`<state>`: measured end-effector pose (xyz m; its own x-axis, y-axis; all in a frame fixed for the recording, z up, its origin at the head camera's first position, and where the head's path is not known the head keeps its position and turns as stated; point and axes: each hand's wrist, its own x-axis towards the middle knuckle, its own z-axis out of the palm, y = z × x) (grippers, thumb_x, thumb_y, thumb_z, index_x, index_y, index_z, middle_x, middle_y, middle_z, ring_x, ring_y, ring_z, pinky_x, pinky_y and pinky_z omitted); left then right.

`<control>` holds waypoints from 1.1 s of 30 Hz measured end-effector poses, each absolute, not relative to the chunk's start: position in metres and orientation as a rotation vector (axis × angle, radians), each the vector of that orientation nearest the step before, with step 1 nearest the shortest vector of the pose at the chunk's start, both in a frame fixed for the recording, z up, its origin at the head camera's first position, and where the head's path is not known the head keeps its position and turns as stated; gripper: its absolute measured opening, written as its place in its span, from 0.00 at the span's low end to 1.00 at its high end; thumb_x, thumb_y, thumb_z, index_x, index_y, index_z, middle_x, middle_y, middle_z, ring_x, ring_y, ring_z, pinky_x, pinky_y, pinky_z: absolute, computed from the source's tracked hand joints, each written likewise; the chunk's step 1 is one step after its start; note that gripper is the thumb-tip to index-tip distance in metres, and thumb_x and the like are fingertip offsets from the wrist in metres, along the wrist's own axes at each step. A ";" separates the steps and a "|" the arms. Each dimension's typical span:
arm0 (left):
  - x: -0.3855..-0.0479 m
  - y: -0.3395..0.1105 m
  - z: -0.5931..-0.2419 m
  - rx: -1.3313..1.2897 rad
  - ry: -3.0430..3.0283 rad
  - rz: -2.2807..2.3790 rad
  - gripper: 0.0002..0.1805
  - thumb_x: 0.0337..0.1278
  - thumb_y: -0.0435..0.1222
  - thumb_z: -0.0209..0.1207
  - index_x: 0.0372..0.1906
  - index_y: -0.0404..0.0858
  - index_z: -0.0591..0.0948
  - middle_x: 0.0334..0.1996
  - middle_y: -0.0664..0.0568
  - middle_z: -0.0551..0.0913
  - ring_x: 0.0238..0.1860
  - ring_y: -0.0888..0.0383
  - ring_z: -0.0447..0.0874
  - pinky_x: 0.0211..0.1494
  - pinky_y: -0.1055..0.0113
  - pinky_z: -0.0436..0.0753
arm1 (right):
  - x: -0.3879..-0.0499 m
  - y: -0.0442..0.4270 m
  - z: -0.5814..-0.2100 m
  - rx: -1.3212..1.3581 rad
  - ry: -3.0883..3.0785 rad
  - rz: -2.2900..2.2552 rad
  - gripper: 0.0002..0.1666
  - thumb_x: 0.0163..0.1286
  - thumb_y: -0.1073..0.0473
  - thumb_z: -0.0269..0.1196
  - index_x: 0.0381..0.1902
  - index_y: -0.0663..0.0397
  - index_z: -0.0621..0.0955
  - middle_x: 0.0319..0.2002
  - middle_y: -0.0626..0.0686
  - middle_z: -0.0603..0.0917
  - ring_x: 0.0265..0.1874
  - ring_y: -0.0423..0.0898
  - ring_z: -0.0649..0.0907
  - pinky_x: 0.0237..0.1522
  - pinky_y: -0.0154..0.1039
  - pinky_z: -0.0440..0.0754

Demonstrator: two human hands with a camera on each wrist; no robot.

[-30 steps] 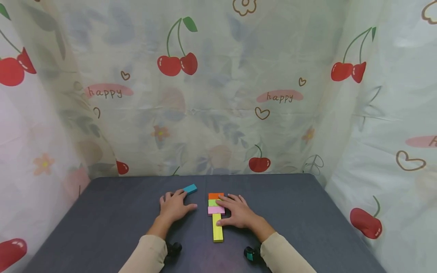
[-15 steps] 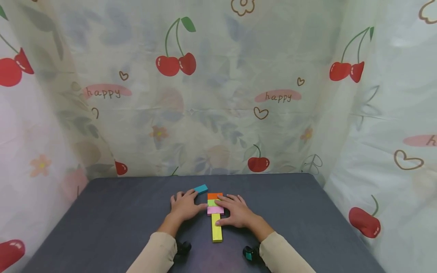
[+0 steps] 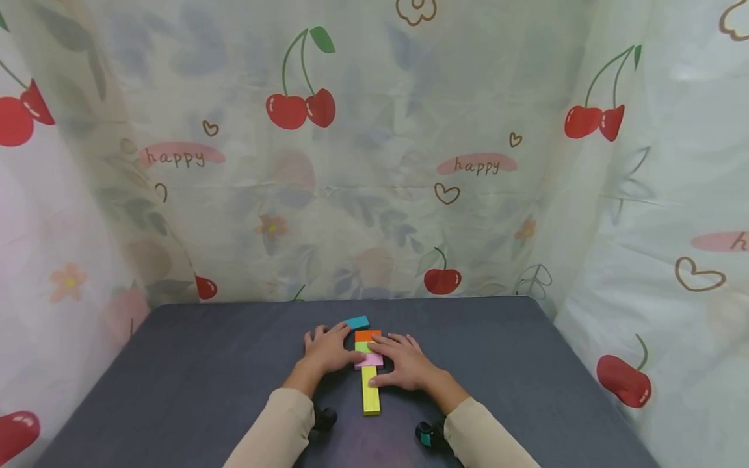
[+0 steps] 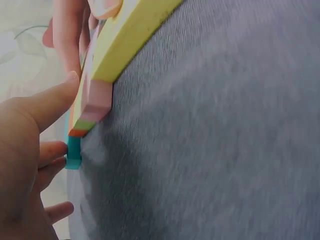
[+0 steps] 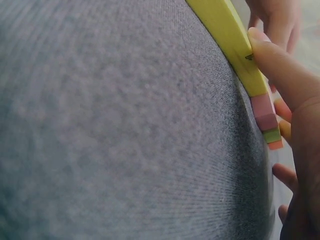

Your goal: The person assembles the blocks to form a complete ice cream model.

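My left hand [image 3: 328,353] touches the left end of a blue block [image 3: 357,322] with its fingertips. Its thumb reaches over to the pink block [image 3: 365,361]. The blue block lies slightly slanted just behind the orange block [image 3: 367,336]; whether the two touch I cannot tell. Orange, green [image 3: 363,348] and pink blocks lie crosswise side by side, and the long yellow block [image 3: 371,393] runs from the pink one toward me. My right hand [image 3: 411,366] rests spread on this row, fingers over the orange and green blocks and thumb on the yellow block [image 5: 232,42].
A dark grey cloth-covered table [image 3: 497,364] carries the blocks. Behind it and along both sides hangs a pale curtain [image 3: 374,162] printed with cherries and hearts. A black wrist device [image 3: 430,433] sits under the right sleeve, another [image 3: 325,419] under the left.
My left hand has moved right, and the blue block has slid right with it, from left of the row to behind the orange block. The right hand stays in place.
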<state>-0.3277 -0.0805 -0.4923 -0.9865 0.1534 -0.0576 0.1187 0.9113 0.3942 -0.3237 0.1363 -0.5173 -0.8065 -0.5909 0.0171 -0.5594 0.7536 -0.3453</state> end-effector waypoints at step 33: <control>-0.339 -0.072 -0.492 0.460 3.036 0.412 0.41 0.47 0.63 0.66 0.67 0.50 0.74 0.67 0.53 0.70 0.69 0.39 0.56 0.68 0.34 0.42 | -0.323 0.136 -0.520 -0.939 2.862 -0.534 0.50 0.57 0.23 0.59 0.73 0.35 0.66 0.74 0.42 0.60 0.72 0.54 0.58 0.67 0.65 0.45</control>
<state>-0.3395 -0.0719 -0.4924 -0.9550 0.2965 -0.0028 0.2850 0.9206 0.2668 -0.3231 0.1360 -0.5196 -0.8085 -0.5878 0.0299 -0.5590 0.7511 -0.3513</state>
